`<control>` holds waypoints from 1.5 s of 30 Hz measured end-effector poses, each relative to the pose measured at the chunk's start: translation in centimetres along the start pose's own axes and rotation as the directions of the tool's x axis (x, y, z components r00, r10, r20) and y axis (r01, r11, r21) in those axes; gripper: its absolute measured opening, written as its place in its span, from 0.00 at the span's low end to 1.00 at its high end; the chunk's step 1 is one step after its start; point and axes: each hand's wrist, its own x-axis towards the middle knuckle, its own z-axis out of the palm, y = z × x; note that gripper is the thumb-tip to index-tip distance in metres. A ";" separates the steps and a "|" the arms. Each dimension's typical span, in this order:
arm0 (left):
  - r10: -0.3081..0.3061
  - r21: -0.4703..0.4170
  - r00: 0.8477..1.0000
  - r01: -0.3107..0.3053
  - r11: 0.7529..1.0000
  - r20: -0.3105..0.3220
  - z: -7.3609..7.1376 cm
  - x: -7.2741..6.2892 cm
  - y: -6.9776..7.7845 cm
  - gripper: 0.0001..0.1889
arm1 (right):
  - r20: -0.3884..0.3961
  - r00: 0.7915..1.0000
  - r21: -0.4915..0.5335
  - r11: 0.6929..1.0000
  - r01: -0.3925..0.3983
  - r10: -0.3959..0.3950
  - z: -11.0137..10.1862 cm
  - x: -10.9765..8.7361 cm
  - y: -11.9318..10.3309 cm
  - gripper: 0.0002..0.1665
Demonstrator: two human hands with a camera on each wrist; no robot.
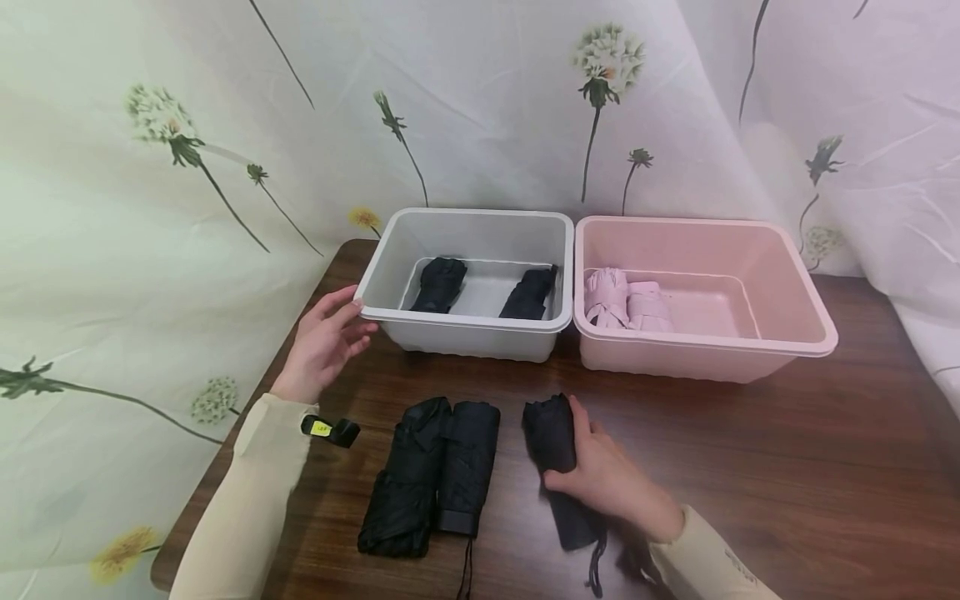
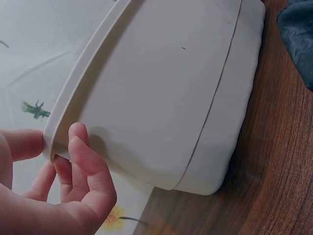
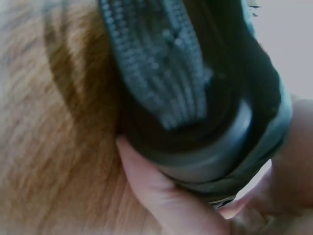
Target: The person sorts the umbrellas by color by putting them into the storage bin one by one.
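Observation:
My right hand (image 1: 603, 475) grips a folded black umbrella (image 1: 553, 450) over the table, with its wrist strap hanging toward me. Close up in the right wrist view, that umbrella's handle end (image 3: 210, 152) and strap fill the frame, a finger along its side. With thumb and fingers, my left hand (image 1: 326, 342) pinches the front left rim corner of the light grey bin (image 1: 480, 321); the left wrist view shows fingertips at that rim (image 2: 68, 105). Two folded black umbrellas, one left (image 1: 441, 283) and one right (image 1: 529, 293), lie apart inside the grey bin.
Side by side left of my right hand lie two more folded black umbrellas, a looser one (image 1: 405, 479) and a neater one (image 1: 468, 467). A pink bin (image 1: 705, 342) adjoins the grey one, with two folded pink umbrellas (image 1: 606, 296) inside. Behind the wooden table (image 1: 750, 450) hangs a dandelion-print cloth (image 1: 495, 108).

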 end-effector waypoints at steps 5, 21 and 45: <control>0.000 0.001 1.000 0.000 1.000 -0.003 -0.1 0.0 0.0 0.27 | -0.028 1.000 0.017 1.000 0.015 -0.015 0.1 -0.1 0.1 0.68; 0.003 0.011 1.000 -0.003 1.000 -0.009 0.0 0.0 0.0 0.26 | -0.092 0.986 0.057 0.988 0.141 -0.135 -1.5 -1.5 -2.2 0.69; -0.014 -0.010 1.000 0.014 1.000 -0.003 0.1 -0.3 0.3 0.25 | -0.224 0.959 0.336 0.910 0.244 -0.174 -6.6 -2.8 -4.6 0.57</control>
